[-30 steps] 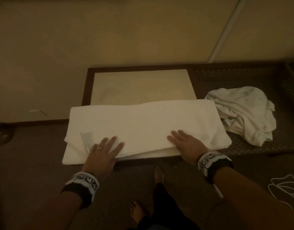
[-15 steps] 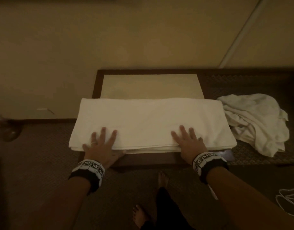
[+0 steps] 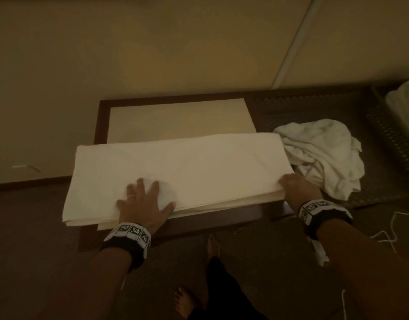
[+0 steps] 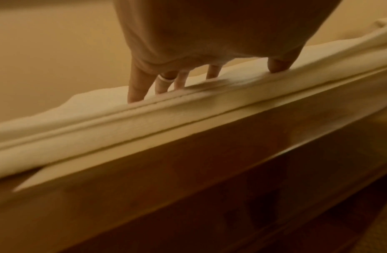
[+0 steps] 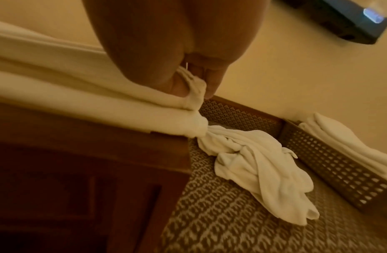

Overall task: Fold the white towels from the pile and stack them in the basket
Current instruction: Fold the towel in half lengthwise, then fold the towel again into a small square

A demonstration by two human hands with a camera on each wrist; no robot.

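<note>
A white towel (image 3: 187,167) folded into a long strip lies across the front of a low dark wooden table (image 3: 101,125). My left hand (image 3: 144,199) presses flat on its left part with fingers spread; the left wrist view shows the fingertips (image 4: 136,95) on the towel (image 4: 144,126). My right hand (image 3: 296,188) pinches the towel's near right corner, with thumb and fingers (image 5: 212,85) closed on the top layers (image 5: 194,90). A crumpled pile of white towels (image 3: 323,155) lies on the carpet to the right. The basket (image 3: 393,139) at far right holds folded towels (image 3: 404,105).
A beige wall runs behind the table. The patterned carpet (image 5: 220,222) surrounds it. My bare feet (image 3: 212,243) stand just before the table's front edge. A white cord (image 3: 388,234) lies on the floor at the right. The brown perforated basket (image 5: 331,164) stands against the wall.
My right hand slid from the towel's top to its near right corner and pinched it. My left hand shifted right along the towel, staying flat. The head view shifted, bringing the basket into sight.
</note>
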